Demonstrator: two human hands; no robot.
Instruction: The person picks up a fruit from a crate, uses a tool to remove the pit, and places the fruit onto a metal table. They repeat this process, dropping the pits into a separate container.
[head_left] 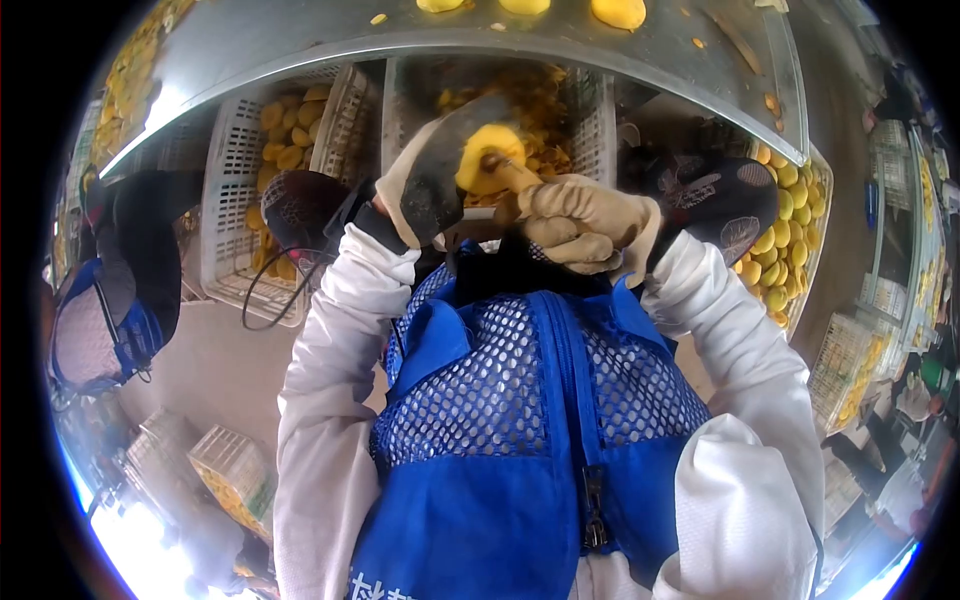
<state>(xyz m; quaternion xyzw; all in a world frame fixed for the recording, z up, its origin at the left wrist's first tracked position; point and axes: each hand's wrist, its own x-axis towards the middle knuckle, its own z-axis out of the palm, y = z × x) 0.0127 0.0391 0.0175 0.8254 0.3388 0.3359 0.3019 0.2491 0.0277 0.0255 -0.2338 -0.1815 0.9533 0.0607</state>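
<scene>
My left hand (435, 180), in a dark-coated glove with a pale cuff, is closed around a yellow peach half (492, 150). The peach's cut face, with a brown hollow in the middle, is turned toward me. My right hand (590, 222), in a beige glove, is curled into a fist with a finger reaching to the peach's lower edge. A small brown end shows beside the curled fingers; the rest of what they hold is hidden. Below both hands stands a white crate (598, 135) containing yellow peels and scraps (545, 90).
A metal table (330, 30) runs across the front, with several yellow fruits (618, 12) on it. Crates of peach halves (290, 125) stand left, and one of yellow-green fruit (790, 230) right. Another person's dark sleeve (150, 240) is at far left.
</scene>
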